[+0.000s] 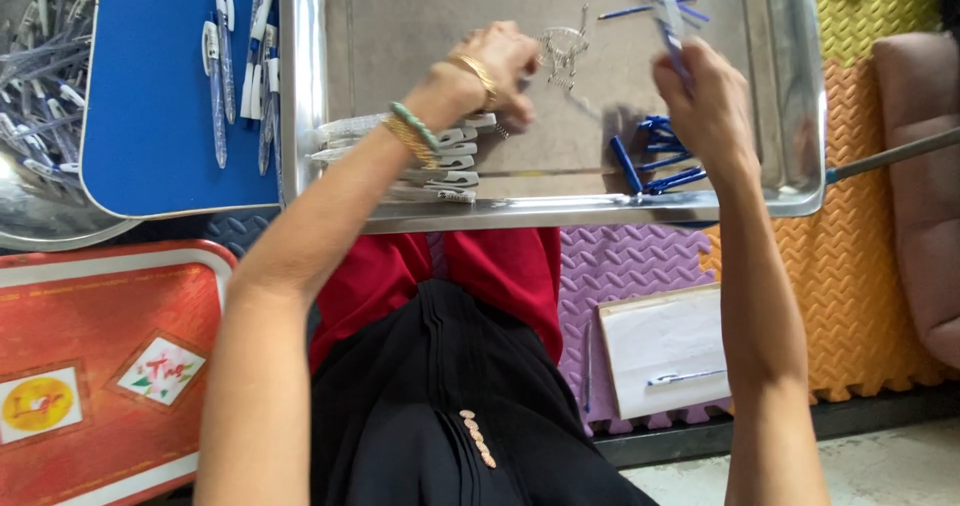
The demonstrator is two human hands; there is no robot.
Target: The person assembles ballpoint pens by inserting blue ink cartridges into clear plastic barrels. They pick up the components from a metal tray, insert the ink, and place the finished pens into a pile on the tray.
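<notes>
Lap: red and black clothing (470,366) fills the foreground, nearest the lens, below both forearms.

Steel tray (560,206): a wide metal tray lies across the knees and under both hands; its bare middle shows between them.

Foam mat (850,216): orange, yellow and purple floor tiles spread out beyond the right hand and beneath its forearm.

Blue board (150,96): a flat board out past the left elbow carries a few assembled pens (225,56) lying side by side.

Red tray (90,366): a patterned tray sits below the left forearm, well apart from the work.

Bowl of barrels (40,76): clear pen parts are heaped in a metal bowl far out to the left.

Clipboard (665,351): white sheet with a pen on it, under the right forearm.

White clips (450,161): a stacked row lies just under the left wrist, judged the stock not yet used.

Blue refills (655,161): a small loose pile rests below the right hand's heel; judged also waiting, so much of the assembly looks unfinished.

Springs (565,46): a small tangle lies just beyond the left fingertips.

Left hand (500,66): curled, fingers pinched at the springs; whether one is grasped cannot be told.

Right hand (705,101): closed around a pen piece (668,16) that juts upward, blurred.
</notes>
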